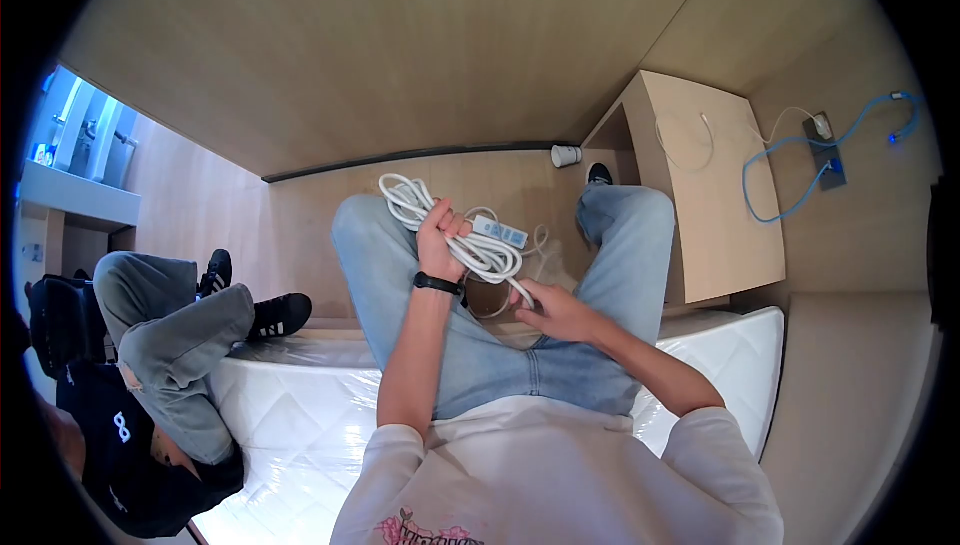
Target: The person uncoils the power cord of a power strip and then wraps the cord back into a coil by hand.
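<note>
My left hand (443,238) is wrapped round a bundle of thick white cable (408,197), coiled in several loops above my lap. Against the right side of the coil rests a white power strip (498,232) with blue-grey socket faces. Lower and to the right, my right hand (556,313) pinches a length of the same cable between thumb and fingers. A thinner stretch of white cord hangs between my knees toward the floor. My left wrist wears a black band (438,284).
Plastic-wrapped white mattress (300,435) lies under me. At left sits another person in jeans (180,345). To the right stands a wooden cabinet (715,185) with a white cord on top; a blue cable (768,217) runs to a wall socket (826,153). A white cup (566,156) lies on the floor.
</note>
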`<state>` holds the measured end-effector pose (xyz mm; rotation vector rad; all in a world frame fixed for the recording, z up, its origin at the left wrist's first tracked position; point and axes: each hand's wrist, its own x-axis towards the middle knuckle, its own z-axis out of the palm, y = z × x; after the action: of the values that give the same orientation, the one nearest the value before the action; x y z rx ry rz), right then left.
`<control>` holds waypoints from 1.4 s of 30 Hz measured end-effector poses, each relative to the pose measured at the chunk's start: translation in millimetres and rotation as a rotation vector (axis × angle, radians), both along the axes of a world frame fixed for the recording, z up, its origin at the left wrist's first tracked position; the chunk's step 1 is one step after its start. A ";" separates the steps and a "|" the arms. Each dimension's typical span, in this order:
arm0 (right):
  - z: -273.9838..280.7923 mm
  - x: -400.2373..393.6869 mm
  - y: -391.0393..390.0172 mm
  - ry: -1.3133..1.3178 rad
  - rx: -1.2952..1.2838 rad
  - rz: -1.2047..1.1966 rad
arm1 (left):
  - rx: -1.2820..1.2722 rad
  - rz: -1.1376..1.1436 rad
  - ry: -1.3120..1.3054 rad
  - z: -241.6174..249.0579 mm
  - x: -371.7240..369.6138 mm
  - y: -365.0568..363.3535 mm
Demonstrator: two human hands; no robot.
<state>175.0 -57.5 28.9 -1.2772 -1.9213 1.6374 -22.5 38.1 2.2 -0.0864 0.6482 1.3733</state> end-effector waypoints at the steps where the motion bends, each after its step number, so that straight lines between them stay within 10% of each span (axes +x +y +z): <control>1: 4.1 3.6 -3.6 -0.002 -0.001 0.000 | -0.005 0.010 0.031 0.1 0.4 0.4; 9: 45.6 -3.9 -11.1 -0.297 0.730 0.006 | -0.233 -0.090 0.554 -17.8 26.5 -7.6; 16: 37.4 -12.4 60.3 0.029 0.997 0.255 | -0.149 -0.774 0.482 -33.8 43.4 -33.7; 32: 18.5 20.7 114.4 -0.291 0.871 -0.056 | 0.164 -1.108 0.337 -6.8 39.5 -27.8; 42: 7.4 36.9 145.2 -0.240 0.985 0.245 | 0.187 -1.054 0.520 -20.5 46.2 -26.2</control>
<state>211.8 87.7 36.2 -0.8394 -2.5721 0.4120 23.7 11.9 -18.3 0.6965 0.8144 0.4043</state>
